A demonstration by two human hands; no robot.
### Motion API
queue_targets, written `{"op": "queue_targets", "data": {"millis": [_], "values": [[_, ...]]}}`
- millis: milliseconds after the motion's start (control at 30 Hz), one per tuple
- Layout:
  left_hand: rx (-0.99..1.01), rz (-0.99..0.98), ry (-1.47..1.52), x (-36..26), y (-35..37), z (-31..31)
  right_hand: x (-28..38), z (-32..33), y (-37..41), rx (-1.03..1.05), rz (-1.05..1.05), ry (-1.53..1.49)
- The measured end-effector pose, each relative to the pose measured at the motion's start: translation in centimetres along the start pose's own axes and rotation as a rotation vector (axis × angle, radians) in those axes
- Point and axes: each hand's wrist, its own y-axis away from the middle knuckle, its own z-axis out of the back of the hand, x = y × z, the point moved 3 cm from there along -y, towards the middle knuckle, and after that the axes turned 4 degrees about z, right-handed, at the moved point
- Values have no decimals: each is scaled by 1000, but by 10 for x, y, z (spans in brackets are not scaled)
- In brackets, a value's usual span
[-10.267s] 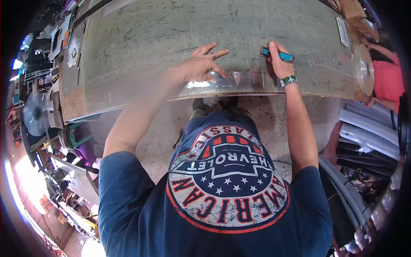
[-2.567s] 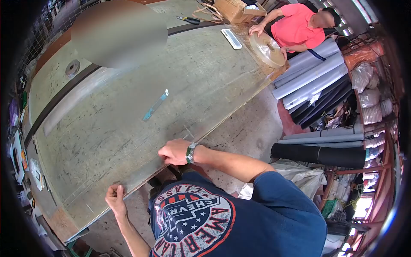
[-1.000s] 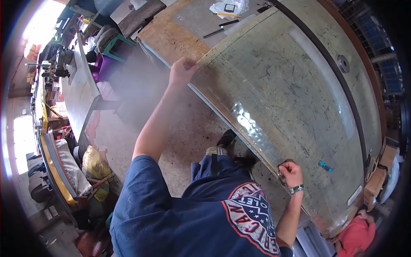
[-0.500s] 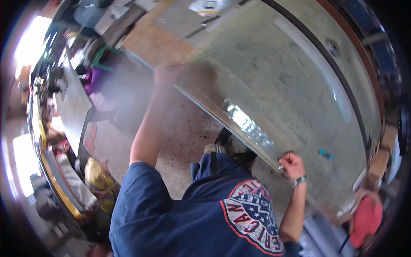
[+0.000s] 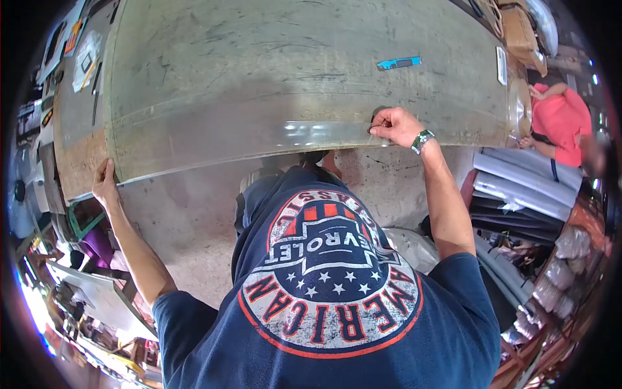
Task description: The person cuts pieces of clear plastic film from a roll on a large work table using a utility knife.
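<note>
A clear plastic sheet (image 5: 311, 131) lies along the near edge of a large worn grey-green worktable (image 5: 259, 58), with light glinting off it. My right hand (image 5: 396, 126), a patterned band at its wrist, is closed in a pinch over the sheet near that edge. Far to the left, my left hand (image 5: 107, 185) has its fingertips pressed together at the table's front edge, beside the brown wooden part (image 5: 81, 152). What those left fingers grip is too small to make out. A blue utility knife (image 5: 399, 63) rests on the tabletop beyond my right hand.
At the right end of the table is another person in a red shirt (image 5: 567, 126). Rolls of grey material (image 5: 525, 185) are stacked below them. A dark thin rod (image 5: 97, 94) and a plastic bag (image 5: 86, 61) lie at the left end. Cardboard boxes (image 5: 518, 32) stand far right.
My view has turned, so the table edge now runs across in front of me. My left hand, blurred before, has moved out to the table's left end. The right hand still pinches near the edge.
</note>
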Motion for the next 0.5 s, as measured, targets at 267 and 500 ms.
{"op": "queue_targets", "data": {"millis": [267,500], "values": [[41,19,86,21,-17,2,-26,11,6,-107,45,28],[14,18,99,21,-14,1,-30,15,6,-126,54,37]]}}
